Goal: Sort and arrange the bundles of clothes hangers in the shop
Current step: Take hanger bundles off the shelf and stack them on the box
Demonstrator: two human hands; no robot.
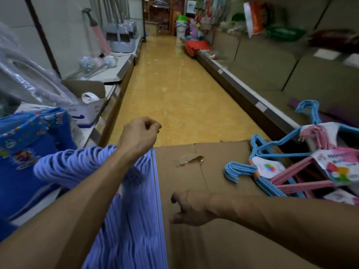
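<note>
Lavender hangers (134, 200) hang bunched at seven o'clock beside the cardboard box (204, 239), gripped at their top by the curled left hand (138, 135). Right hand (191, 208), fingers loosely curled and holding nothing, hovers over the box; blue and pink bundles (275, 171) lie at three o'clock.

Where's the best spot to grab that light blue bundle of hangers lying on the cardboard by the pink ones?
Probably the neck, just below the hooks, beside the paper label. The light blue bundle lies flat on the cardboard with its hooks pointing left, free of the pink hangers across its body. Come from above with the right hand.
</note>
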